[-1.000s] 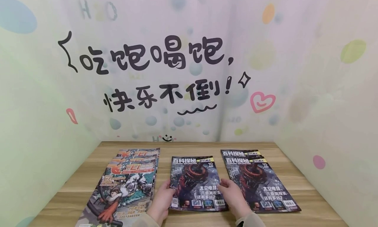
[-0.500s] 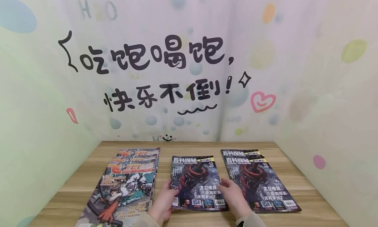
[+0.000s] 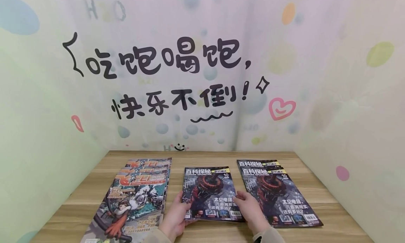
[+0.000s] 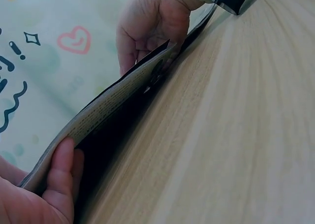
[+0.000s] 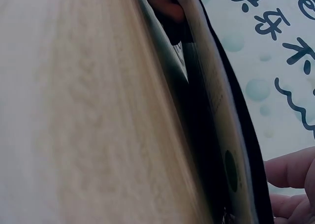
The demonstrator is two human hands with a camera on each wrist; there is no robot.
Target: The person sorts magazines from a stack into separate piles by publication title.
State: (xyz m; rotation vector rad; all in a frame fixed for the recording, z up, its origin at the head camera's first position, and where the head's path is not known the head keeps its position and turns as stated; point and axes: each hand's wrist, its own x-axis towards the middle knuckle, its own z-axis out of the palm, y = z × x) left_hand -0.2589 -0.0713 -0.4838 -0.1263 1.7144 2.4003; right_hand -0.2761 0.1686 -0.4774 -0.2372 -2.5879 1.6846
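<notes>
A dark magazine (image 3: 209,190) with a red ring-shaped machine on its cover lies between my hands, its near edge raised off the table. My left hand (image 3: 178,213) grips its left edge; the left wrist view shows the left fingers (image 4: 61,179) curled under the magazine's pages (image 4: 110,98). On the opposite edge, my right hand (image 3: 250,209) pinches the magazine with the thumb on the cover. The right wrist view shows a dark gap beneath the lifted magazine (image 5: 229,130), and part of the right hand (image 5: 293,179) beside it.
Left of the hands lies a fanned stack of comic-style magazines (image 3: 133,200). Close to my right hand are overlapping magazines (image 3: 278,197) with the same dark cover. The wooden table (image 3: 202,158) meets printed curtain walls (image 3: 202,134) at the back and sides.
The near edge of the middle magazine has risen slightly from the table. My left hand has shifted a little to the right; my right hand stays almost still.
</notes>
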